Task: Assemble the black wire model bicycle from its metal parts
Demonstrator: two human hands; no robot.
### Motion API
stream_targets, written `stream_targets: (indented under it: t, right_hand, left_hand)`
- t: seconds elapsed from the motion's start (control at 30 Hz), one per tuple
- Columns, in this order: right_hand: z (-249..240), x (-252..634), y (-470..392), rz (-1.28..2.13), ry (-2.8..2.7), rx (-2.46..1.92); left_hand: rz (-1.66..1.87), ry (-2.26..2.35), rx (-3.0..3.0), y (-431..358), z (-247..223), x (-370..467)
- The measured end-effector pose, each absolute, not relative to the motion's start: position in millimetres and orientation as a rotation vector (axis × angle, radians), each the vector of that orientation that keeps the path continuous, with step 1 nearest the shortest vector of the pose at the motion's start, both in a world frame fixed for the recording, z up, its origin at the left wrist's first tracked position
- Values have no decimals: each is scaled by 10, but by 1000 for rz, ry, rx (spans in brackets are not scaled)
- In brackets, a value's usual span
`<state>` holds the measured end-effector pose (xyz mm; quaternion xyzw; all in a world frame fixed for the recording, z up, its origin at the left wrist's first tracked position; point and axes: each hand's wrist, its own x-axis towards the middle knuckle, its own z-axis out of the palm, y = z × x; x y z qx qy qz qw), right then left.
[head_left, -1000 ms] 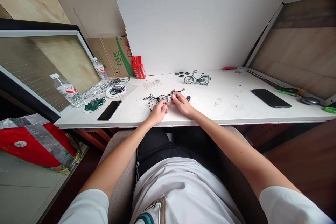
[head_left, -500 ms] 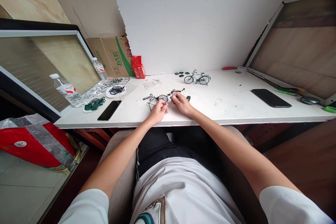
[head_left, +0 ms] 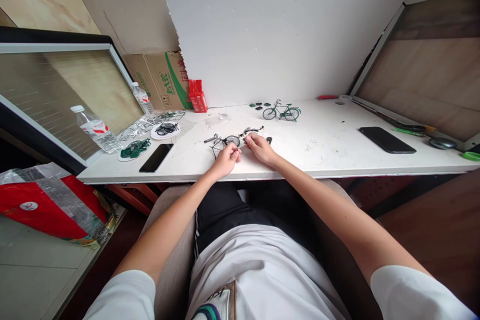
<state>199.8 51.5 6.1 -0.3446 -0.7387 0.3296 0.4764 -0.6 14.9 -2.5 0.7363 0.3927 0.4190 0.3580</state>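
Close to the front edge of the white table, my left hand point(head_left: 226, 158) is closed in a pinch. What its fingers hold is too small to make out. Just beyond it is a black model bicycle part point(head_left: 214, 139) with a spoked wheel point(head_left: 232, 140), partly hidden by the hand. To the right, my right hand point(head_left: 259, 148) pinches a thin pale rod point(head_left: 242, 146) that points toward the left fingertips. Small black parts point(head_left: 248, 131) lie just past the right hand. A dark piece point(head_left: 269, 140) is beside its knuckles.
A green model bicycle point(head_left: 282, 111) stands at the back. Leftward are a phone point(head_left: 156, 158), green parts point(head_left: 135, 148), black parts on a white disc point(head_left: 165, 130) and water bottles point(head_left: 96, 130). Another phone point(head_left: 387, 140) and a mouse point(head_left: 442, 143) are at right.
Both hands stay in nearly the same place, with only slight finger movement. The right fingers are marginally shifted; the surrounding things have not moved.
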Motion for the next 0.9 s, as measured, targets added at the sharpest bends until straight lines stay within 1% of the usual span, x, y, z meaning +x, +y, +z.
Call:
stream_targets:
  t: [0.3, 0.63, 0.9]
  right_hand:
    - [90, 1993, 488, 811, -1815, -885]
    - [66, 2019, 478, 1026, -1757, -764]
    - [46, 2015, 464, 1010, -1779, -731]
  left_hand:
    - [1078, 1015, 1885, 143, -8, -1]
    - [1085, 1013, 1888, 148, -15, 0]
    - [1098, 1007, 1880, 180, -47, -10]
